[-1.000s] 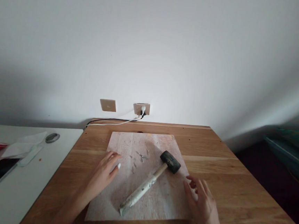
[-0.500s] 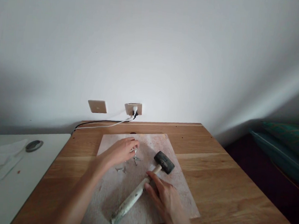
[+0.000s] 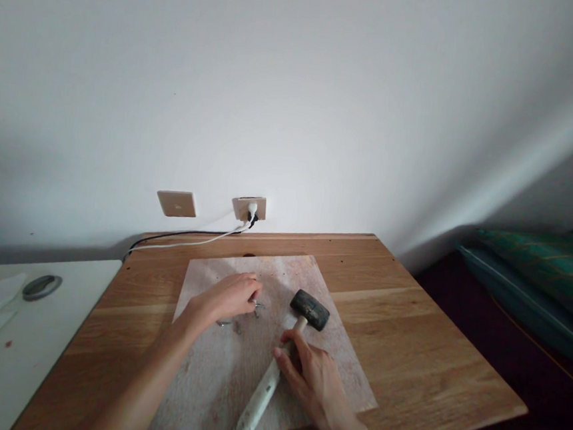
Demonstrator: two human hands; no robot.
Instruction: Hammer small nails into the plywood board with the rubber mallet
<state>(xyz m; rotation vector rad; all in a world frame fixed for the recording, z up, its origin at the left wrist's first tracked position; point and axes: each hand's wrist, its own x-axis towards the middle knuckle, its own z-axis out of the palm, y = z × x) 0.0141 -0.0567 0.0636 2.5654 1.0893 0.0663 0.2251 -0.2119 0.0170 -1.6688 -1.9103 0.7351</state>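
Observation:
A mallet with a black head (image 3: 310,309) and a pale, paint-stained handle (image 3: 256,406) lies on a speckled pinkish board (image 3: 343,374) on the wooden table (image 3: 429,361). My right hand (image 3: 308,379) rests on the handle just below the head, fingers curling around it. My left hand (image 3: 229,296) reaches over several small metal nails (image 3: 257,308) scattered on the board, fingers bunched in a pinch over them. Whether a nail is between the fingertips is hidden.
A white desk (image 3: 14,352) adjoins the table on the left, with a round metal lid (image 3: 41,286) and clear plastic on it. Wall sockets (image 3: 248,208) with white and black cables sit behind the table. A green cushion (image 3: 547,271) lies at the right.
My left hand moved from the board's left edge to the nails and closed over them. My right hand came from the board's right edge onto the mallet handle. The view shifted right.

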